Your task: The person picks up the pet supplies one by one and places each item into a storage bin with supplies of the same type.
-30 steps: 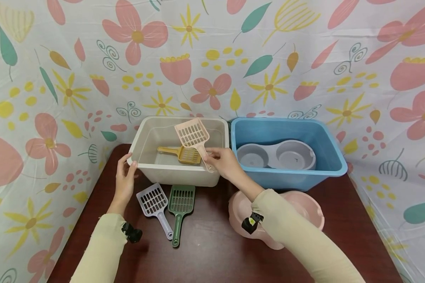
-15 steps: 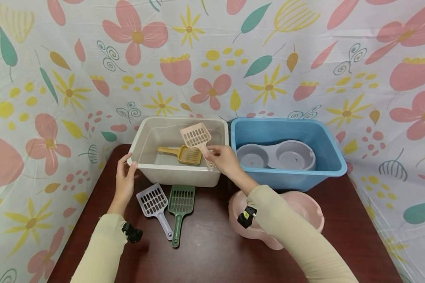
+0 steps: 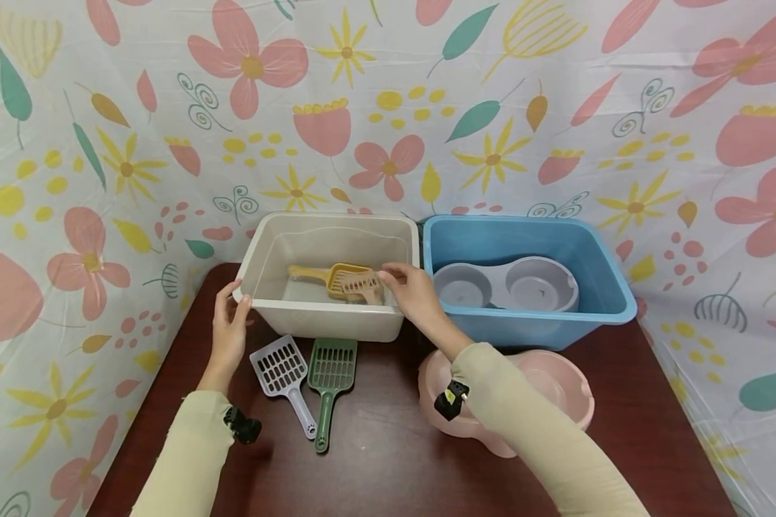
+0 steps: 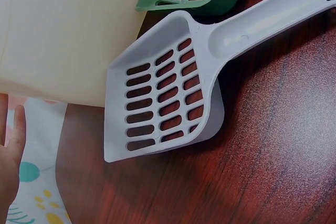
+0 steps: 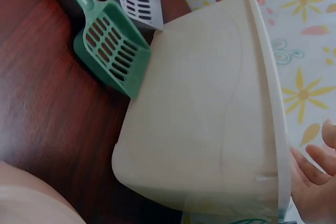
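My left hand [image 3: 228, 323] rests at the front left corner of the beige litter box [image 3: 326, 321], fingers spread at its rim. My right hand [image 3: 417, 291], fingers relaxed and holding nothing, hovers over the box's right front side. Just left of its fingertips, a blurred pink litter scoop [image 3: 365, 285] is inside the box, overlapping a yellow litter scoop [image 3: 310, 273] in this view. In the right wrist view, my right hand [image 5: 317, 179] is beside the rim. A lavender litter scoop [image 4: 157, 93] and a green litter scoop [image 3: 332, 370] lie on the table before the box.
To the right stands a blue litter box [image 3: 524, 327] with a grey double bowl [image 3: 501, 276] inside. A pink double bowl [image 3: 559, 377] sits on the dark red table [image 3: 375, 467], partly under my right sleeve. A flowered cloth [image 3: 388, 93] rises behind everything.
The right hand held the pink scoop by its handle over the box, lowered it slightly, then let go. The scoop has dropped into the box. The left hand has stayed still.
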Tool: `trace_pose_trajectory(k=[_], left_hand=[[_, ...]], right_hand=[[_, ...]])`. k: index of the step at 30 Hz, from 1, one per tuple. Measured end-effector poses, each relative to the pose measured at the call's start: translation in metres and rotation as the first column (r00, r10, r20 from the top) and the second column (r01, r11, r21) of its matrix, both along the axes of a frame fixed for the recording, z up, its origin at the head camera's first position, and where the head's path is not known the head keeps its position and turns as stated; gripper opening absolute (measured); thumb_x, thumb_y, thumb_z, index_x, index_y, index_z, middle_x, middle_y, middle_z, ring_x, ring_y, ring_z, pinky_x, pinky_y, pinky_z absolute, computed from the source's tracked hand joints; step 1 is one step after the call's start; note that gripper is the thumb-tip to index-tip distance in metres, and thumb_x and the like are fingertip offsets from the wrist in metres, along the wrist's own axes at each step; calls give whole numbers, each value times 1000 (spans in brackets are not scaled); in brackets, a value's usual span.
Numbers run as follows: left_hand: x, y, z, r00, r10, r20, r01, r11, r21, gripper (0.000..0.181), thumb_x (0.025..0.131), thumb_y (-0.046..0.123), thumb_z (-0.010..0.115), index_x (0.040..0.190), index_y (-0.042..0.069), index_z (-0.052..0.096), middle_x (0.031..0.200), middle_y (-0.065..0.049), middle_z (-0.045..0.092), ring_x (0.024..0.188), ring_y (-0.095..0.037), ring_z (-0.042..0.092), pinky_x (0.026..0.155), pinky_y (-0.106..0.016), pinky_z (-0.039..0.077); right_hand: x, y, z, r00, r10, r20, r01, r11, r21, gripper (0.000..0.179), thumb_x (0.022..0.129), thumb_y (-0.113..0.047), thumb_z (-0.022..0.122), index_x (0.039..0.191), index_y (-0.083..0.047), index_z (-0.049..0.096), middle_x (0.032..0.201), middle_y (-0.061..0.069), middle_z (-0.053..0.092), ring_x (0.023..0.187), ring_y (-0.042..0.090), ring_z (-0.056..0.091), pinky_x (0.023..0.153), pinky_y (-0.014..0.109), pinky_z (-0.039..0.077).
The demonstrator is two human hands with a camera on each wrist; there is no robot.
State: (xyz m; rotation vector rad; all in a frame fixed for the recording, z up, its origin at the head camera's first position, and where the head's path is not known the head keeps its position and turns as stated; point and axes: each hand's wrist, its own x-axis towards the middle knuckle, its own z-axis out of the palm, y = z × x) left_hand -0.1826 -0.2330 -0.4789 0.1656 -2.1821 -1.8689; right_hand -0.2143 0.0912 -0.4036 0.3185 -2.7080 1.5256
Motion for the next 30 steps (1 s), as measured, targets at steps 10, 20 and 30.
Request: trace_pose_trajectory(k=[10, 20, 30], left_hand=[[9, 10, 21, 1000, -4, 6, 4, 1000, -3, 45, 106, 17, 45, 148, 4, 34, 133, -24, 47, 105, -23, 49, 78, -21, 43], [8, 10, 18, 1000, 4, -13, -4, 1000, 11, 44, 107, 17, 44, 148, 4, 35, 134, -23, 47, 102, -17, 50, 78, -22, 44], [10, 12, 19, 1000, 20, -16, -20, 1000, -4, 43, 106, 17, 44, 147, 3, 36, 134, -24, 48, 100, -14, 51, 78, -22, 44]], right_hand=[[13, 2, -5, 998, -38, -59, 28, 988, -152, 33, 101, -19, 59, 130, -3, 62, 122, 16, 65, 105, 27, 61, 92, 40, 49], [32, 0, -6, 997, -31, -63, 17, 976, -218, 30, 103, -24, 56, 129, -11, 63, 117, 7, 68, 100, 18, 63, 89, 39, 51], [60, -6, -4, 999, -8, -37, -6, 938, -347, 27, 102, -22, 57, 126, -12, 65, 109, 7, 71, 100, 27, 65, 90, 40, 51]])
